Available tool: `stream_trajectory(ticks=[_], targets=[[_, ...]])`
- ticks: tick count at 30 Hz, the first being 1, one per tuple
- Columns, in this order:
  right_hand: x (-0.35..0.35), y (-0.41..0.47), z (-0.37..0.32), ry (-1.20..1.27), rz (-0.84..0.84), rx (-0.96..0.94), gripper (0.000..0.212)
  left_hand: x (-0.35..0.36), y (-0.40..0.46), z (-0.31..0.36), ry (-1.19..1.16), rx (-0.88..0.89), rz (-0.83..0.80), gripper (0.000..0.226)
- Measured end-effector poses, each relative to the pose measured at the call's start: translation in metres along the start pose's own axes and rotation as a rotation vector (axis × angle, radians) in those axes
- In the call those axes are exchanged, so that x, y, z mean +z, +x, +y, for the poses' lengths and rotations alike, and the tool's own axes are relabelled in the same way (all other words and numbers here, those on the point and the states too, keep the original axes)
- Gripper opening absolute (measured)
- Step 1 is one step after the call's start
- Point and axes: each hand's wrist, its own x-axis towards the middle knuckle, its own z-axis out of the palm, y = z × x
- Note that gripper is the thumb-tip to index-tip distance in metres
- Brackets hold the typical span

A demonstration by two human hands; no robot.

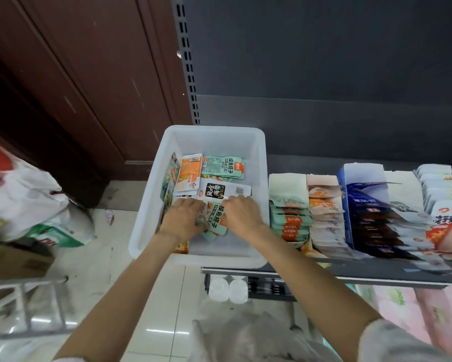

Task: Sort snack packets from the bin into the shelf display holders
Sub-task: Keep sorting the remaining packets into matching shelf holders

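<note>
White plastic bin (258, 163): left hand (184, 218), right hand (241, 212) both gripping mint-green snack packets (214, 218), gathering like kinds for shelf.

Dark shelf (376, 273) – white bin (151, 205), packet-filled display holders (350, 205)

The fingers of the left hand (183, 218) and the right hand (241, 214) curl down into the packets, so their tips are hidden, and whether each grips a packet cannot be told. The mint-green packet (215, 220) between them is partly covered by both hands. An orange packet (181, 248) shows only a corner under the left wrist. The display holders (363, 212) on the shelf are smeared by motion blur, their print unreadable, and the rightmost one is cut by the frame edge. The bags (37, 205) at left are blurred, perhaps sacks of goods.
</note>
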Motion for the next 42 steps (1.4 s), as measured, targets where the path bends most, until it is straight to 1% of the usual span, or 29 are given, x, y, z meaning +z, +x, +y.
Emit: stream_trajectory(ticks=[3,4,8,12,13,16,17,18,20,23,25,27,30,32,34,35,38,40,42], targets=[[0.012,0.026,-0.008,-0.114,-0.127,0.136,0.053,0.001,0.010,-0.002,0.021,0.002,-0.047,0.065],[0.016,0.031,-0.011,-0.142,-0.144,0.166,0.057,0.002,0.012,-0.002,0.037,0.004,-0.050,0.067],[0.027,0.040,-0.021,-0.147,-0.107,0.221,0.050,0.006,0.018,-0.001,0.093,0.001,-0.057,0.072],[0.025,0.039,-0.018,-0.074,-0.175,0.265,0.061,0.007,0.022,-0.002,0.102,0.012,-0.077,0.079],[0.023,0.038,-0.016,-0.063,-0.192,0.270,0.059,0.008,0.023,-0.002,0.099,0.016,-0.076,0.081],[0.011,0.031,-0.017,-0.029,-0.178,0.231,0.034,0.008,0.022,-0.003,0.029,0.043,-0.040,0.084],[0.002,0.028,-0.018,0.016,-0.150,0.224,0.031,0.008,0.021,-0.004,-0.017,0.067,-0.010,0.083],[-0.008,0.023,-0.018,0.085,-0.112,0.230,0.030,0.007,0.020,-0.004,-0.092,0.103,0.031,0.079],[-0.032,0.009,-0.014,0.231,-0.008,0.250,0.027,-0.001,0.016,-0.001,-0.344,0.170,0.116,0.066],[-0.063,-0.017,0.001,0.420,0.158,0.234,0.028,-0.022,0.008,0.010,-0.712,0.202,0.185,0.033],[-0.080,-0.036,0.017,0.617,0.258,0.178,0.024,-0.044,0.002,0.024,-0.930,0.186,0.111,0.016],[-0.093,-0.055,0.034,0.910,0.298,0.169,0.018,-0.064,-0.005,0.042,-1.151,0.205,-0.015,0.011],[-0.102,-0.083,0.056,1.339,0.224,0.289,0.016,-0.084,-0.012,0.071,-1.245,0.308,-0.087,0.012],[-0.100,-0.095,0.070,1.443,0.206,0.378,0.019,-0.089,-0.010,0.089,-1.225,0.353,-0.093,0.013],[-0.100,-0.106,0.082,1.419,0.254,0.425,0.020,-0.092,-0.004,0.106,-1.157,0.369,-0.030,0.012],[-0.101,-0.110,0.089,1.394,0.308,0.416,0.019,-0.093,-0.001,0.114,-1.119,0.372,0.033,0.012],[-0.110,-0.123,0.109,1.353,0.560,0.306,0.004,-0.101,0.007,0.138,-1.029,0.417,0.289,0.020],[-0.115,-0.127,0.122,1.216,0.705,0.224,0.009,-0.105,0.012,0.150,-0.988,0.469,0.425,0.025],[-0.115,-0.126,0.131,1.049,0.769,0.189,0.011,-0.100,0.019,0.156,-0.912,0.497,0.489,0.020]])
